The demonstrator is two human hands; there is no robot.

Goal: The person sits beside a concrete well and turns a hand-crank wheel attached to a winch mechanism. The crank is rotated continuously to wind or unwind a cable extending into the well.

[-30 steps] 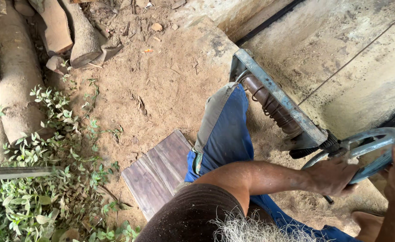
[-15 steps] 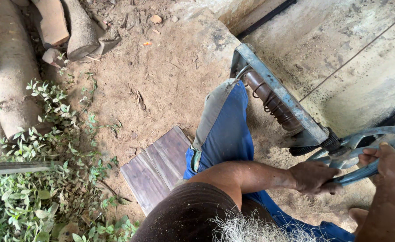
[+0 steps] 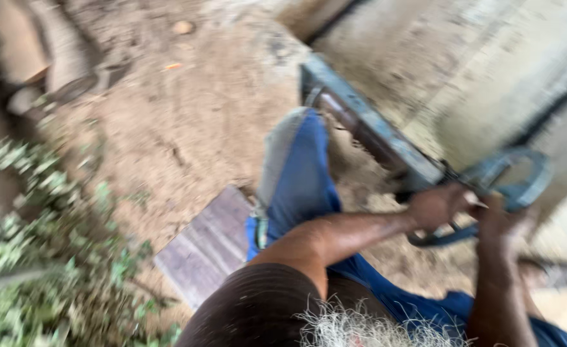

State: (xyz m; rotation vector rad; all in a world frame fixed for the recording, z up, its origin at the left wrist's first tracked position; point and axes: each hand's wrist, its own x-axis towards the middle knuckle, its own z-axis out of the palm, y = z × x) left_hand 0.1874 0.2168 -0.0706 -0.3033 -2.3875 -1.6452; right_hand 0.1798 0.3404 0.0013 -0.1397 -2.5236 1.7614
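Both hands [image 3: 437,207] [image 3: 502,222] grip blue wheel [image 3: 531,186]; wall close behind.

Bare dirt ground [image 3: 168,128] lies open left of the blue metal frame [image 3: 367,128]

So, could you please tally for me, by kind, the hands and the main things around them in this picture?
Hands on the wheel: 2, left hand and right hand
Blue hand wheel: 1
Blue metal frame: 1
Wooden board: 1
Leafy green cuttings: 1 heap
Total: 6
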